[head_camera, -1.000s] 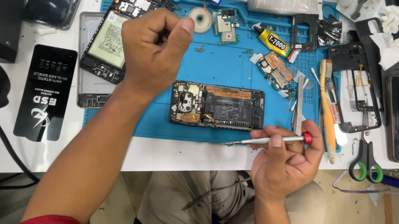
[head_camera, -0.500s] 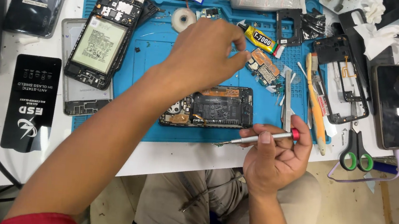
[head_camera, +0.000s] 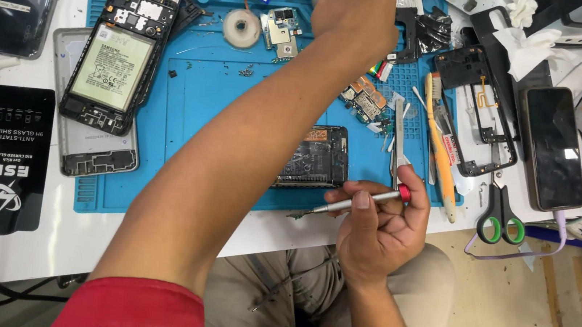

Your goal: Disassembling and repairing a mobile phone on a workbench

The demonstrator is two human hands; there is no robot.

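We find our left hand [head_camera: 356, 6] fisted at the mat's [head_camera: 196, 94] far edge, grip contents hidden, our right hand [head_camera: 379, 225] pinching a screwdriver [head_camera: 363, 199] beside the opened phone [head_camera: 317, 158], scissors [head_camera: 499, 209] nearby.

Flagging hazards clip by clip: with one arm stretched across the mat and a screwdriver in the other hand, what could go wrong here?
The left hand reaches to the mat's far edge, so the forearm passes over the opened phone; it might brush exposed parts. The right hand holds the screwdriver near the table edge; a slip could drop it. Loose screws on the blue mat could scatter if swept.
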